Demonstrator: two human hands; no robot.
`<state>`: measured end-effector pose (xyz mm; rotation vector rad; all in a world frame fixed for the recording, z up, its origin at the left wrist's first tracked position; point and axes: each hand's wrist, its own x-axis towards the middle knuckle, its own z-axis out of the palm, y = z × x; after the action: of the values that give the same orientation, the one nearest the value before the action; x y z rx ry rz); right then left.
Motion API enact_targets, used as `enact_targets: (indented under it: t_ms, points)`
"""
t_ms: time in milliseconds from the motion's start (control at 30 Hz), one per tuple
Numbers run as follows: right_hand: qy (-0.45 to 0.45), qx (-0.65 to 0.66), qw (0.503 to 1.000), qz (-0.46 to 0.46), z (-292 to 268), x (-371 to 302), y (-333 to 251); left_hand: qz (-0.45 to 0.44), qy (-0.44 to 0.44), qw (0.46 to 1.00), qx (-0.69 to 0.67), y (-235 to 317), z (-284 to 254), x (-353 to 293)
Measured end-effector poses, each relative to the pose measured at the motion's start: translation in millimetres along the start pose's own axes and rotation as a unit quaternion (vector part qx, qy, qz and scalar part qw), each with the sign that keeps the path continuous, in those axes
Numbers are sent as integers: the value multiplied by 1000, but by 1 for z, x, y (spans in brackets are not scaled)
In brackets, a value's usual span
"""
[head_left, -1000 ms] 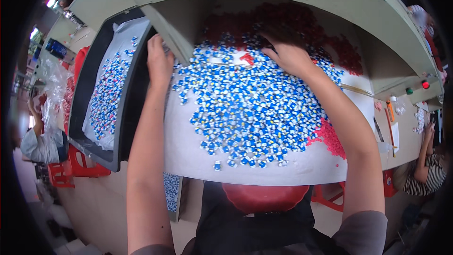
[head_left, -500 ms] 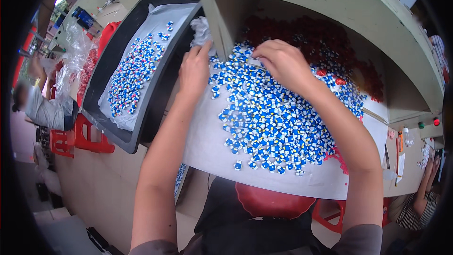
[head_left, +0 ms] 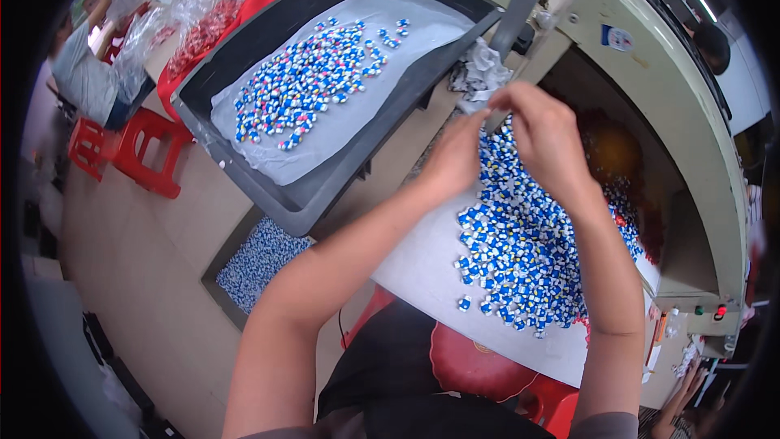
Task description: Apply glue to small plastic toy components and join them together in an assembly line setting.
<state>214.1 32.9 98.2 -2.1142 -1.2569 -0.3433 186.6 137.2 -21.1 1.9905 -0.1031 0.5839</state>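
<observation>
A heap of small blue-and-white pieces with yellow spots point(head_left: 524, 244) covers the white tabletop point(head_left: 426, 248). My right hand point(head_left: 543, 134) is above the heap's far end, fingers bent down and closed in a pinch. Close by on its left, my left hand point(head_left: 457, 154) reaches to the same spot, its fingers drawn together and a little smeared. Between the fingertips, whatever they hold is too small or hidden to name. Crumpled white paper point(head_left: 481, 73) lies just beyond both hands.
Left of the table, a dark grey tray point(head_left: 325, 219) holds similar pieces on a pale sheet point(head_left: 284, 164). Below it a bin point(head_left: 264, 264) of small pieces stands on the floor. Red stools point(head_left: 150, 150) are at left; a curved beige shelf point(head_left: 650, 28) rises at right. Other people work nearby.
The view has swung left, bringing more of the tray and the floor bin into sight. My hands have come together near the heap's far end.
</observation>
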Motion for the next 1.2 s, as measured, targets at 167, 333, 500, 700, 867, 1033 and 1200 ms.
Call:
enact_targets:
  t_ms: [167, 333, 500, 700, 867, 1033, 1200]
  points:
    - [-161, -390, 903, -85, 38, 59, 26, 4, -22, 999, -27, 31, -2, -25]
    - [-291, -434, 850, 67, 35, 98, 35, 64, 92, 974, 197, -6, -4, 21]
    - [-330, -442, 825, 124, 52, 99, 54, 13, 100, 945, 310, -20, 8, 47]
    - [-254, -477, 834, 109, 52, 108, 52, -96, 95, 973, 186, -21, 7, 68]
    - [-257, -509, 818, 72, 45, 106, 48, -88, 0, 996, 14, -23, 25, 76]
    - [-170, -402, 892, -116, 10, 80, 10, -10, -48, 999, 22, -21, 18, 65]
    - [-191, -133, 969, -88, -52, -2, -32, -28, 7, 996, 84, -18, -2, 33]
